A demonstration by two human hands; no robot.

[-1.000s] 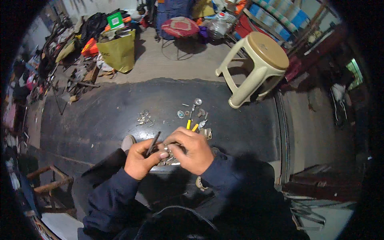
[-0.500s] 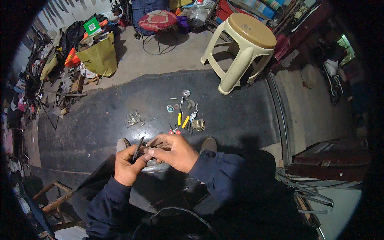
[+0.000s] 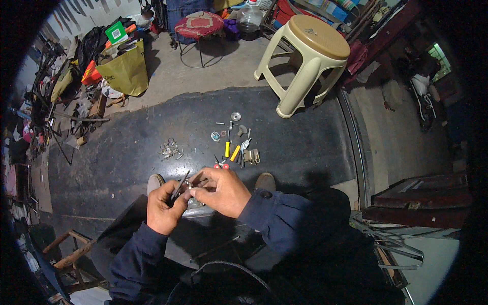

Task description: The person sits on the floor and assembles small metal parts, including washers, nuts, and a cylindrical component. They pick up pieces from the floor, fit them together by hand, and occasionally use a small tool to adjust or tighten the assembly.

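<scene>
Down over my knees, both hands meet on a small metal part [image 3: 195, 195] that sits between them, just above my lap and well short of the yellow-handled tools on the floor. My left hand [image 3: 163, 206] is clenched around a thin dark tool [image 3: 179, 185] whose tip slants up toward the metal part, the fingers [image 3: 170, 190] curled tight on its shaft. My right hand [image 3: 222, 190] wraps the part from the other side, fingers pinched on it, thumb and forefinger pressing at its left end; how much of the piece lies under the palm I cannot tell.

Taking the metal part as centre: just beyond it, on the dark floor mat [image 3: 295, 147], lie two yellow-handled screwdrivers [image 3: 231, 151], red-handled scissors [image 3: 220, 164] nearest my knuckles, and a scatter of washers and small fittings [image 3: 235, 118] farther out. To the left of those sits a little heap of bent wire pieces [image 3: 170, 150]. My shoes [image 3: 264, 181] flank the hands on either side. Well beyond, a beige plastic stool [image 3: 305, 56] stands at the mat's far edge, and a yellow bag [image 3: 127, 71] leans far off to the left.
</scene>
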